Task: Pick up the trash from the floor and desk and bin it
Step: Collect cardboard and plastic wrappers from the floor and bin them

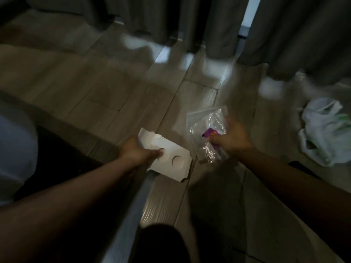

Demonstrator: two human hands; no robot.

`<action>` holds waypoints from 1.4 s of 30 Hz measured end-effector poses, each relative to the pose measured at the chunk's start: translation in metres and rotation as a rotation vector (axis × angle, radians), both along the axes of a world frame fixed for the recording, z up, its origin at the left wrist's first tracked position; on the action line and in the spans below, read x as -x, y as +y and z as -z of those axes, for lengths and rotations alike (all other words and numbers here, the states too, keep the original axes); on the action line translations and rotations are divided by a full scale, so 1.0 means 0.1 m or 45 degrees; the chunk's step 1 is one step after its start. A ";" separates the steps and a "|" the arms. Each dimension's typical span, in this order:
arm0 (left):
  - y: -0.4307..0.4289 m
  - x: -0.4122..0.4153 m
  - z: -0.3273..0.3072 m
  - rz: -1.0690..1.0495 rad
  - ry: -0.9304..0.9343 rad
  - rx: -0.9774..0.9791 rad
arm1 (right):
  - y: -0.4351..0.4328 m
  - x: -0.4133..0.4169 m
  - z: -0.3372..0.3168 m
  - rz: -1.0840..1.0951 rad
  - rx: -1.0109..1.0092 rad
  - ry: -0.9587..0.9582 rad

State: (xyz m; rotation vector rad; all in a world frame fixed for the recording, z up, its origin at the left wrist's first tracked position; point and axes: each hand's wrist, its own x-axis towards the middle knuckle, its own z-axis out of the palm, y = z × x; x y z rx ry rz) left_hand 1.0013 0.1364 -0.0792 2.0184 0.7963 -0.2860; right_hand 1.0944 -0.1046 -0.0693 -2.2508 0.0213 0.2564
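My left hand (137, 151) grips a flat white piece of cardboard (171, 160) with a round cut-out, held just above the wooden floor (121, 88). My right hand (230, 137) is closed on a clear crinkled plastic bag (207, 120) together with a small purple wrapper (209, 132). Both pieces of trash sit low over the floor in the middle of the head view. The picture is dim and blurred by motion.
A white plastic carrier bag (322, 130) lies on the floor at the right. Grey curtains (199, 21) hang along the far side. A pale rounded object (13, 149) is at the left edge, and a grey metal rail (131, 215) runs below my left arm.
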 end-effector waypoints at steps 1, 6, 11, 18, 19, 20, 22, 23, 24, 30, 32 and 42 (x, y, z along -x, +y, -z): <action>-0.06 -0.09 -0.10 0.020 -0.029 0.022 | -0.07 -0.02 -0.13 0.021 0.006 -0.006; -0.34 -0.37 -0.95 0.088 -0.116 -0.015 | -0.38 0.00 -1.00 0.221 -0.044 0.115; -0.46 -0.27 -2.32 0.045 -0.087 -0.014 | -0.56 0.20 -2.41 0.416 0.004 0.090; -0.77 -0.08 -4.43 0.072 -0.144 -0.160 | -0.75 0.60 -4.43 0.586 -0.090 -0.049; -0.82 -0.05 -4.72 0.072 -0.152 -0.162 | -0.80 0.65 -4.71 0.591 -0.056 -0.044; -0.89 -0.01 -5.03 0.081 -0.163 -0.168 | -0.87 0.70 -5.00 0.612 -0.029 -0.027; -1.01 0.08 -5.68 0.113 -0.196 -0.172 | -1.00 0.84 -5.62 0.669 0.022 -0.004; -1.09 0.13 -6.01 0.124 -0.218 -0.164 | -1.07 0.92 -5.93 0.690 0.058 -0.012; -1.17 0.19 -6.32 0.135 -0.240 -0.151 | -1.14 1.01 -6.24 0.716 0.083 -0.027; -1.54 0.38 -7.76 0.266 -0.530 -0.088 | -1.40 1.54 -7.72 0.738 0.042 -0.090; -1.61 0.40 -8.07 0.329 -0.618 -0.071 | -1.42 1.72 -8.07 0.750 0.090 -0.278; -1.99 0.73 -8.89 0.809 -0.859 0.118 | -1.33 3.03 -8.85 1.328 0.275 -0.413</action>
